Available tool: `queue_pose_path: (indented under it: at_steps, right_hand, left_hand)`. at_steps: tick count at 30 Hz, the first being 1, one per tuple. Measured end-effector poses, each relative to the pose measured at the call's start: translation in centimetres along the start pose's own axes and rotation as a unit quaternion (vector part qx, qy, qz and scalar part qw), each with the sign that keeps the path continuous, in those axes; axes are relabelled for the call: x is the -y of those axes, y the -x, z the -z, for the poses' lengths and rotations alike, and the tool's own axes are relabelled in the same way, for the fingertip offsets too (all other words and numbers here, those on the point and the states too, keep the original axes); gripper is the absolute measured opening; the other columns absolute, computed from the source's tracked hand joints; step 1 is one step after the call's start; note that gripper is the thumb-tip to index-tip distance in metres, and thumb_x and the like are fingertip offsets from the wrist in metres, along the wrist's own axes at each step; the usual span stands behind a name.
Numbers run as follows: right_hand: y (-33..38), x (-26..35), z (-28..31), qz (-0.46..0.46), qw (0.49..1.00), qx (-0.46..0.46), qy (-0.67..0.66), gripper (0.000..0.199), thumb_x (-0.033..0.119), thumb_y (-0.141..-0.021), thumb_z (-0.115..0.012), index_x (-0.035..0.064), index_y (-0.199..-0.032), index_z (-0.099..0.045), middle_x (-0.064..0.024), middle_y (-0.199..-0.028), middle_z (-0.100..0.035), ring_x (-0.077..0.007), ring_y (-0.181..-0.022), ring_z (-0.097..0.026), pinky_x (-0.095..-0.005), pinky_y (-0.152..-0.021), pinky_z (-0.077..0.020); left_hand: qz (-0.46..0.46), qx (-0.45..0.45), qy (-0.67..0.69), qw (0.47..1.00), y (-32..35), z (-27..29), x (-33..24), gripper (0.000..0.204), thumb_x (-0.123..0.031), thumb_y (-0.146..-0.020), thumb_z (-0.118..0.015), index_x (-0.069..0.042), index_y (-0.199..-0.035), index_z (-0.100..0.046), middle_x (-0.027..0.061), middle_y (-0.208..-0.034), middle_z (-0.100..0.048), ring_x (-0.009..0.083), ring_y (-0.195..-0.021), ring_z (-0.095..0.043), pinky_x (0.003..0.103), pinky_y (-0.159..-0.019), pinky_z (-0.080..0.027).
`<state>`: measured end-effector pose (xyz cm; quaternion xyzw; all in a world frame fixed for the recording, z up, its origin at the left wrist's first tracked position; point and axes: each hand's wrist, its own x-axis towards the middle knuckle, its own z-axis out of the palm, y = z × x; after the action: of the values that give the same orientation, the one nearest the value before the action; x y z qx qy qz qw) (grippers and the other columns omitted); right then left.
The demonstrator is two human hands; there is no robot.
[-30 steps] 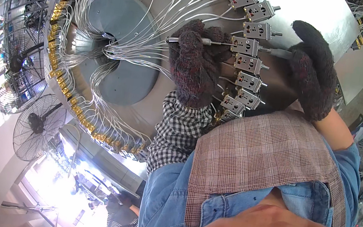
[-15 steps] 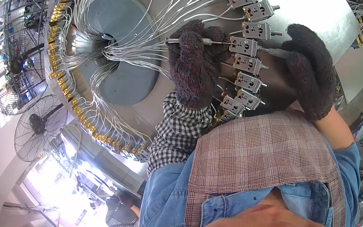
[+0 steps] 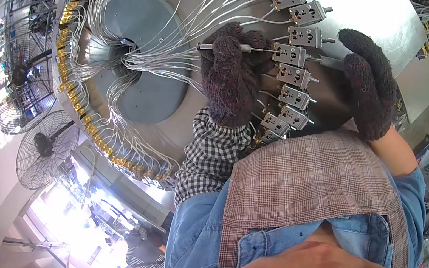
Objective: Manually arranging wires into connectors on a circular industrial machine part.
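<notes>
In a dark knitted glove, my left hand (image 3: 230, 75) is closed round a slim metal screwdriver-like tool (image 3: 245, 48). The tool's thin shaft points right and reaches the left end of a small metal switch-like box (image 3: 289, 55), one of several in a curved row. A short pin sticks out of the box's right side. Beside that pin is a grey, blunt-ended piece (image 3: 330, 62), its far end at the gloved fingers of my right hand (image 3: 369, 82), which appear closed on it. How they grip it is partly hidden. White wires (image 3: 169, 66) run left behind my left hand.
A round metal table carries a grey disc (image 3: 176, 95) with a central hole full of wires. Brass-coloured terminals (image 3: 88, 122) line its left rim. A fan (image 3: 46, 147) stands at the lower left, and another person in a striped top (image 3: 148, 260) is beyond it.
My right hand and the grey piece have shifted slightly right, and more of the piece shows. My left hand and its tool have hardly moved. The background person has moved a little.
</notes>
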<state>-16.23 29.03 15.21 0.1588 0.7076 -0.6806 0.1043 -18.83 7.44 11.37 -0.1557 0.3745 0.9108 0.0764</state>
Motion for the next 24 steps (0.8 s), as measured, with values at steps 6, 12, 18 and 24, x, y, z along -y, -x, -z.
queue_pose_path:
  at_steps: [6, 12, 18, 24]
  right_hand:
    - [-0.8, -1.7, 0.5, 0.388, 0.874, -0.024, 0.291, 0.036, 0.004, -0.085, -0.060, 0.0065, -0.121, -0.052, -0.0150, -0.122, -0.054, -0.0191, -0.088, -0.060, -0.0291, -0.071, -0.0527]
    - [0.0, -1.1, 0.4, 0.220, 0.967, 0.015, 0.130, 0.046, 0.010, -0.088, -0.055, -0.0007, -0.131, -0.042, -0.0145, -0.109, -0.059, -0.0191, -0.091, -0.057, -0.0326, -0.083, -0.0456]
    - [-0.2, -0.9, 1.0, 0.276, 0.946, 0.049, 0.161, 0.044, 0.003, -0.088, -0.055, -0.0007, -0.130, -0.044, -0.0145, -0.129, -0.050, -0.0222, -0.104, -0.058, -0.0326, -0.089, -0.0477]
    - [0.1, -0.7, 1.0, 0.268, 0.942, 0.062, 0.194, 0.043, 0.006, -0.088, -0.056, -0.0005, -0.129, -0.045, -0.0155, -0.129, -0.050, -0.0233, -0.104, -0.058, -0.0344, -0.088, -0.0481]
  left_hand:
    - [-0.017, 0.025, 0.021, 0.999, -0.3, 0.3, 0.3, 0.029, -0.026, -0.094, -0.052, -0.005, -0.114, -0.049, 0.0147, -0.095, -0.062, 0.0266, -0.081, -0.064, 0.037, -0.065, -0.057]
    - [-0.028, 0.009, 0.018, 0.999, 0.0, -0.1, 0.1, 0.028, -0.024, -0.095, -0.050, -0.003, -0.113, -0.050, 0.0154, -0.093, -0.062, 0.0274, -0.080, -0.065, 0.037, -0.065, -0.057]
    - [-0.020, 0.010, 0.025, 0.999, 0.0, 0.0, 0.2, 0.031, -0.025, -0.095, -0.050, -0.001, -0.115, -0.049, 0.0156, -0.094, -0.061, 0.0288, -0.080, -0.065, 0.039, -0.065, -0.057]
    - [-0.026, 0.001, 0.003, 1.000, 0.1, 0.0, 0.0, 0.033, -0.026, -0.094, -0.051, -0.001, -0.116, -0.049, 0.0153, -0.093, -0.061, 0.0280, -0.081, -0.065, 0.039, -0.066, -0.058]
